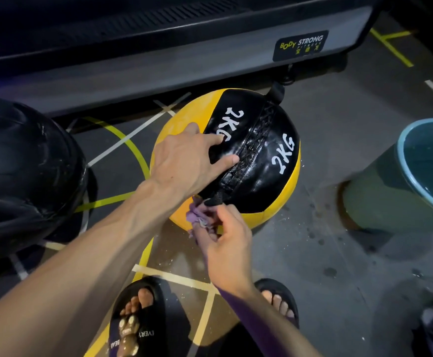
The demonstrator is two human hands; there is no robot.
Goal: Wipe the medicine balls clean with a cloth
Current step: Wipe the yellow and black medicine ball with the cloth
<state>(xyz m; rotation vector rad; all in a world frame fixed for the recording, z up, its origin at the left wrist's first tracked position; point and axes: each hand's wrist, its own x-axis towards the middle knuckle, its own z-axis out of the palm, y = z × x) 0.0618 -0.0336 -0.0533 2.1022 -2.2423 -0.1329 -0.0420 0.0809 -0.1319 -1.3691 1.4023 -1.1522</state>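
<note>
I see my left hand [184, 163] pressing straight fingers on the yellow-and-black leather 2KG medicine ball [256, 161] while my right hand [225, 243] pinches the crumpled purple cloth [200, 217] at its lower edge

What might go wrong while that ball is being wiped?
The ball is round and steadied only by the left hand's straight fingers, so it might roll off. The floor shows wet spots near sandalled feet, a likely slip hazard. The bucket holds water close by; a rolling ball or elbow could knock it. The right hand pinches the cloth near the strap, where it may snag.
</note>
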